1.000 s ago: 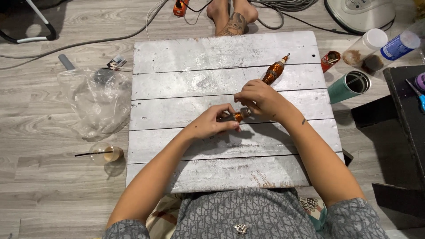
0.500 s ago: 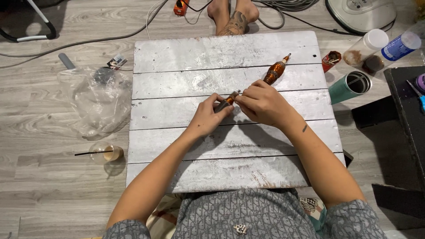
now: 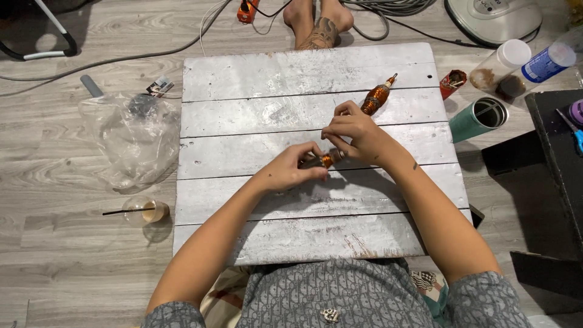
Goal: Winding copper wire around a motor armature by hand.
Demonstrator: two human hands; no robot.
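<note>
Over white plank board [image 3: 255,79], left hand [image 3: 290,172] and right hand [image 3: 355,135] fingers pinching small orange piece [image 3: 327,160], blue-labelled bottle [image 3: 546,62] far right.

The person wears a grey short-sleeved top [image 3: 331,291] covered all over in a small, darker repeating pattern, its sleeves ending above the elbows so that both forearms are bare. A small silver-coloured pendant [image 3: 330,314] lies on the chest at the middle of the fabric. The left hand [image 3: 291,171] and the right hand [image 3: 355,136] are bare, with no gloves, rings or watch to be seen. A small dark mark [image 3: 415,165] sits on the right forearm just behind the wrist. Past the board's far edge, two bare feet [image 3: 319,21] show, one bearing a dark tattoo [image 3: 322,33] across its top.
</note>
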